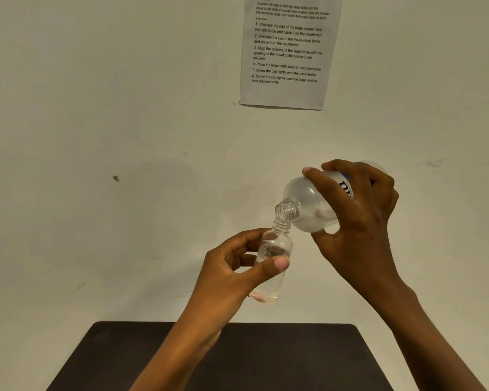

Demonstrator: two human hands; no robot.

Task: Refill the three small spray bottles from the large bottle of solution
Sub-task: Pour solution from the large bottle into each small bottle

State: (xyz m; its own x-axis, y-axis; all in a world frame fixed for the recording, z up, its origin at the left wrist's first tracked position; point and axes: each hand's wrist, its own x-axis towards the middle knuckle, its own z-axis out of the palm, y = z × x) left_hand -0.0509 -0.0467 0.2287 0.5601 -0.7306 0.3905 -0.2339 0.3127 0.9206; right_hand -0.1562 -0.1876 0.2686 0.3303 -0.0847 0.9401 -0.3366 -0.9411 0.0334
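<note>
We take the small spray bottle point(275, 246) as our landmark: it is held in mid-air, its neck leaning up and to the right, uncapped, with the threaded neck bare. It is clear, thin-walled plastic, a slim cylinder with a rounded shoulder. A little liquid seems to lie at its base, though the level is hard to read.

Right above its mouth, touching or nearly so, is the open mouth of the large bottle point(308, 204). That one is tipped steeply downward and is frosted, bulbous and ribbed at the neck, with a printed label partly covered.

The left hand point(232, 275) pinches the small bottle between thumb and curled fingers. The right hand point(359, 221), above and to the right of it, wraps around the large bottle's body.

We judge this to be the pouring step for one bottle. Next we need a steady tilt with the mouths kept aligned, then to right the large bottle before the small one overflows.

Below the small bottle lies a dark, matte table point(266, 356) with rounded corners. Well above it, a printed paper sheet point(288, 52) hangs on the pale wall.
</note>
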